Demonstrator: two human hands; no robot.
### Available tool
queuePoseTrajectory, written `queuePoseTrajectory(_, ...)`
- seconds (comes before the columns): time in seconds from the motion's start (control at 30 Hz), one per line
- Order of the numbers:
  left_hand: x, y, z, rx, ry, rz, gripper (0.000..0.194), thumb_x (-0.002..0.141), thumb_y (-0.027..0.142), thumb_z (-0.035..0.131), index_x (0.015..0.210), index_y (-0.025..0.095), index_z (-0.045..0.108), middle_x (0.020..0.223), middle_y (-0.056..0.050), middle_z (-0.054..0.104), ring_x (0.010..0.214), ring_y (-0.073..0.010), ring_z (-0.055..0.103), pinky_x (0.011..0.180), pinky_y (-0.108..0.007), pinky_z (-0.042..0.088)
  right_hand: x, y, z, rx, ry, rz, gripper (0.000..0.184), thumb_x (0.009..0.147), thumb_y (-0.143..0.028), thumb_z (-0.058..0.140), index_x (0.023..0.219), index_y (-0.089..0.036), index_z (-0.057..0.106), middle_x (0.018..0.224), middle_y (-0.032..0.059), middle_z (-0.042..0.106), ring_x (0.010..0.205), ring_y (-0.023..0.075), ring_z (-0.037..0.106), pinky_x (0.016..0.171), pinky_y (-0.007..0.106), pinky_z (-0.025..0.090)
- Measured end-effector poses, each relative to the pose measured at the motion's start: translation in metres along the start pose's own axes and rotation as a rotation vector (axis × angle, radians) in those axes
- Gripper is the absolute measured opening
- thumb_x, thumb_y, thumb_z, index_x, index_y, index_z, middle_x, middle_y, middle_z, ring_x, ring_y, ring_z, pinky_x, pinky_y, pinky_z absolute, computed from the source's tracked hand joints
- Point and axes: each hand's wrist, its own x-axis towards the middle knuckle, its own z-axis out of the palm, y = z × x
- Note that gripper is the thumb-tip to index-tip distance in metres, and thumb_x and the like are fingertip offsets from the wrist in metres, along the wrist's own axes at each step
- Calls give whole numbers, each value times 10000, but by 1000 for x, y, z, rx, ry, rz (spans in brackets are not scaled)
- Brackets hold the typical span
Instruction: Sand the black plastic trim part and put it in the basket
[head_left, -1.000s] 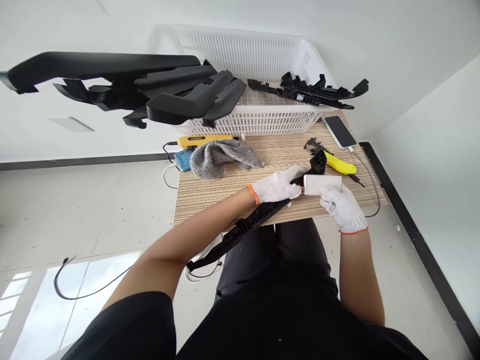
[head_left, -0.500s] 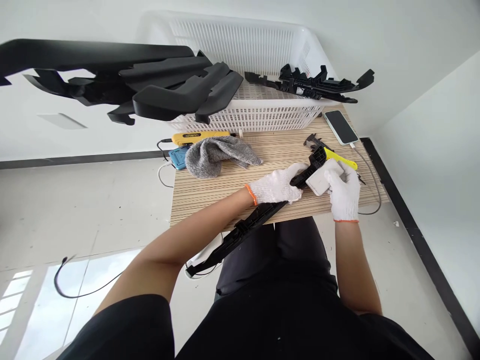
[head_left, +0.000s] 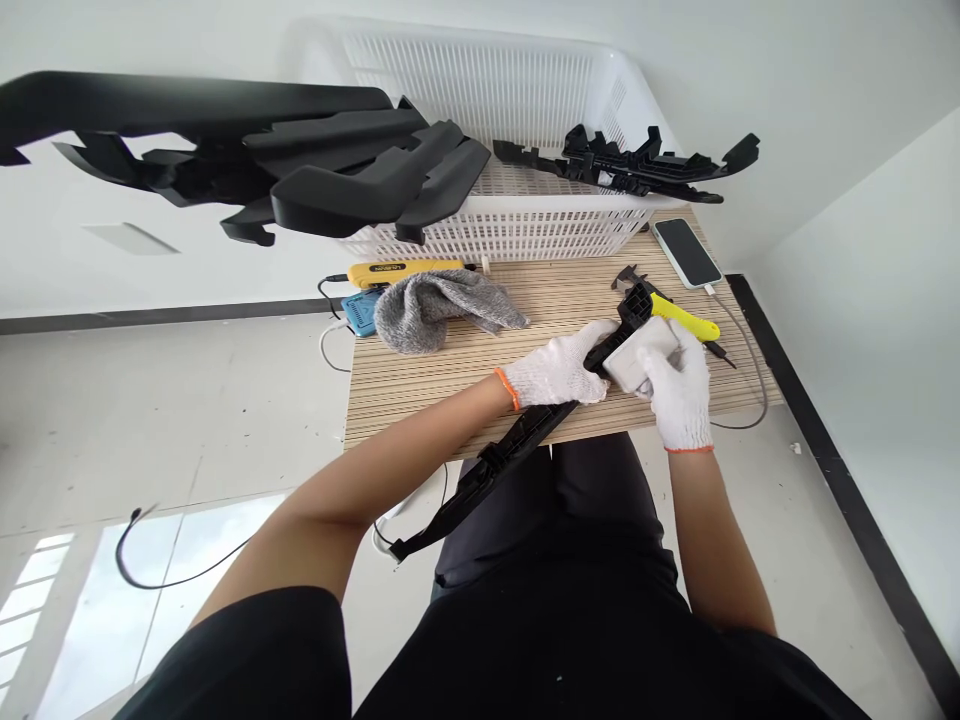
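My left hand, in a white knit glove with an orange cuff, is wrapped round a long black plastic trim piece. The piece lies slantwise over the table's front edge, its lower end hanging beside my leg. In my gloved right hand is a flat white block, pinched between thumb and fingers and held against the trim piece's edge. Whether the block is a pad or a sponge I cannot tell. Just beyond the right hand lies a yellow-handled tool. A caliper rests behind the trim piece's upper end.
A white plastic basket stands at the back, with several black trim pieces jutting over its left side and more on its right. A grey cloth, a yellow tool, a blue device and a cabled phone lie on the table.
My right hand has moved slightly left and down with the white block, now closer to my left hand. My left hand keeps its hold on the trim piece. The view has shifted a little.
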Motion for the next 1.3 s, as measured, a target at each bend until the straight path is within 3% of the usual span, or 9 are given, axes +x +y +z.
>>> queuePoseTrajectory(0.1,0,1,0,-5,-6,12,852,770,333,687,1564,250,389,1338,-77,670,1183,-300,677,1062,-412,519,-2,-1,0,80,107,41,794,759,-463,747,1484,-288,473,1264,85,650,726,131,650,521,252,555)
queuePoseTrajectory(0.37,0,1,3,52,-6,-7,928,757,320,687,1612,257,330,1453,-69,615,1277,-306,643,1086,-397,517,-6,-5,6,225,141,28,673,765,-436,775,1376,-256,557,1000,-1,664,516,47,504,446,214,467)
queuePoseTrajectory(0.5,0,3,3,76,1,-21,935,758,324,680,1618,255,320,1447,-68,620,1263,-300,654,1069,-381,526,-13,-9,14,216,67,59,686,726,-397,814,1347,-247,565,967,-4,680,502,58,510,423,222,450)
queuePoseTrajectory(0.63,-1,4,4,97,15,-44,937,765,330,679,1623,265,308,1410,-67,641,1218,-294,673,1028,-370,541,-15,-6,20,310,190,22,666,753,-435,789,1347,-255,547,936,-19,670,485,39,471,424,203,424)
queuePoseTrajectory(0.77,-1,3,4,109,28,-49,945,764,340,687,1625,256,306,1380,-80,656,1187,-300,685,1012,-378,544,-12,-4,21,267,111,43,665,744,-435,808,1330,-240,561,922,-11,673,491,54,489,411,208,410)
queuePoseTrajectory(0.9,0,1,4,75,26,-20,958,759,343,690,1628,246,302,1420,-79,633,1222,-301,669,1046,-387,532,-10,-4,20,306,231,16,662,761,-435,783,1343,-246,530,900,-30,649,504,49,494,441,206,431)
queuePoseTrajectory(1.03,0,0,4,69,24,-32,972,748,350,699,1628,248,298,1401,-81,645,1205,-309,677,1059,-415,531,-9,-2,19,244,111,14,624,752,-420,790,1304,-251,553,928,-21,660,506,57,500,430,218,424)
queuePoseTrajectory(1.17,2,-2,3,55,18,-25,979,750,376,716,1627,245,302,1468,-88,601,1294,-325,631,1105,-439,510,-7,-3,17,294,244,-57,543,795,-424,749,1265,-259,532,899,-38,640,499,49,486,433,211,419)
queuePoseTrajectory(1.3,3,-4,3,30,36,3,1021,745,455,757,1628,229,298,1540,-99,541,1366,-329,579,1144,-442,485,-8,-4,12,261,100,-49,524,774,-383,766,1236,-261,550,883,-38,650,523,64,515,445,215,436)
